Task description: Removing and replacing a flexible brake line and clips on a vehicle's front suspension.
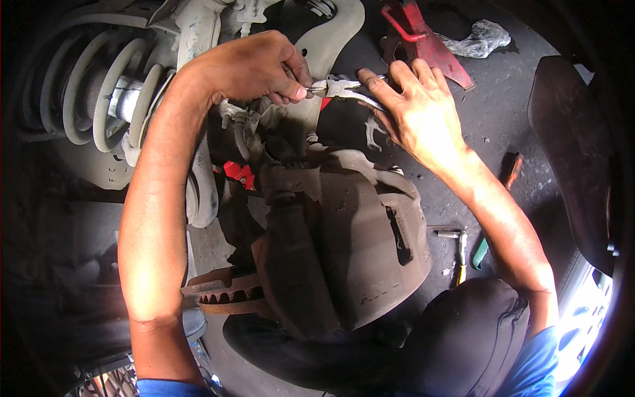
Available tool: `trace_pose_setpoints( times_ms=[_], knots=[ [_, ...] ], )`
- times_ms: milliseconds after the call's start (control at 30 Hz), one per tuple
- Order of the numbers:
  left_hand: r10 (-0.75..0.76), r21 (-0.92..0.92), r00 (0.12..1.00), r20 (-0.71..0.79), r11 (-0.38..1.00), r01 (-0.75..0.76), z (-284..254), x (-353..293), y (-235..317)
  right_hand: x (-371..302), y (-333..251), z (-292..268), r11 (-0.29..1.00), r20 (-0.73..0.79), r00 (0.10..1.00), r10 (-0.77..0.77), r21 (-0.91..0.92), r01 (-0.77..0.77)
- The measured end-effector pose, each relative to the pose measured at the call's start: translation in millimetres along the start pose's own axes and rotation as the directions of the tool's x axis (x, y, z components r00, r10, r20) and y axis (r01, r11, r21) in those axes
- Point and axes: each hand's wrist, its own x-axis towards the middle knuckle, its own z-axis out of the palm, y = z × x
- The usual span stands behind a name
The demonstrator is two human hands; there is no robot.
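My right hand (423, 109) is wrapped round the handles of a pair of metal pliers (338, 88), whose jaws point left. At the jaws, my left hand (268, 69) is closed, thumb and fingers pinching a thin metal piece (311, 88). The piece is too small to name, and the fingers hide most of it. Both hands are above and beyond a worn brown brake caliper (370, 231). The rusty edge of a vented brake disc (228, 294) sticks out left of the caliper. Close under my left hand are suspension parts and a hose (243, 132).
A grey coil spring (102, 86) stands at the left. A red metal stand (430, 49) and crumpled clear plastic (483, 40) lie at the far right. On the floor are a ratchet-like tool (462, 251) and an orange-handled tool (514, 171). My knee (463, 337) is near the caliper.
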Motion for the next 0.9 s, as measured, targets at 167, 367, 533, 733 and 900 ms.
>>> trace_pose_setpoints(
  times_ms=[167,367,533,733,900],
  knots=[
    [-0.013,0.011,0.999,-0.029,1.000,0.013,1.2,-0.6,0.6,0.9,-0.7,1.3,1.000,-0.032,0.999,-0.015,-0.005,0.014],
    [0.003,0.015,1.000,-0.004,1.000,-0.003,-0.5,-0.4,0.4,0.5,0.3,3.8,1.000,-0.053,0.998,-0.030,-0.006,0.029],
    [-0.001,0.037,1.000,-0.019,0.999,0.001,0.3,-1.2,0.8,-0.1,1.3,5.1,1.000,-0.043,0.999,-0.024,0.008,0.025],
    [0.005,0.055,1.000,-0.022,0.999,-0.004,0.2,-1.2,2.2,-0.8,1.8,5.7,0.999,-0.035,0.999,-0.023,0.031,0.025],
    [-0.020,0.034,1.000,-0.016,0.999,0.020,0.0,-0.7,2.3,-1.0,2.2,7.1,0.999,-0.050,0.998,-0.029,0.027,0.030]
  ],
)
